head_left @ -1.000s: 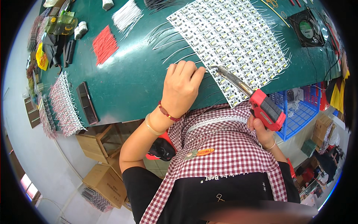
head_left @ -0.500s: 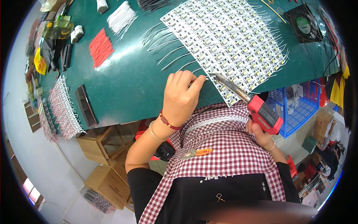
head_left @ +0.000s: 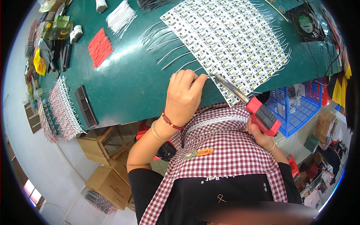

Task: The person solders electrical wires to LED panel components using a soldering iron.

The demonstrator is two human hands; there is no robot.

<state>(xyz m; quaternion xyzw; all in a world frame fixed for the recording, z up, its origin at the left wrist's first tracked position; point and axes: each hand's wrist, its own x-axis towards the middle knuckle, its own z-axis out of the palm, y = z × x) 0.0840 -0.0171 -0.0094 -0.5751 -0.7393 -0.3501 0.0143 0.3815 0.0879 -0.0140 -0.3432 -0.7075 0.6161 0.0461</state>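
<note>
A large white panel of small LED circuit boards [head_left: 227, 44] lies at a slant on the green table, with thin white wires [head_left: 169, 44] sticking out of its left edge. My left hand [head_left: 183, 96] is closed in a pinch at that edge, on what looks like a thin wire, its end mostly hidden by the fingers. My right hand [head_left: 259, 135] is wrapped round the handle of a red and black soldering gun [head_left: 263, 116]. Its metal tip points up and left and meets the panel's left edge, just right of my left fingertips. Whether it touches the wire I cannot tell.
Bundles of red wires [head_left: 100, 48] and white wires [head_left: 120, 18] lie on the table [head_left: 127, 88] at left. A dark narrow tray [head_left: 86, 106] is near the front edge. A black fan [head_left: 305, 23] stands far right, above a blue plastic basket [head_left: 300, 112].
The soldering gun and my right hand have shifted slightly left. My left hand stays almost in place, still pinched at the panel's edge.
</note>
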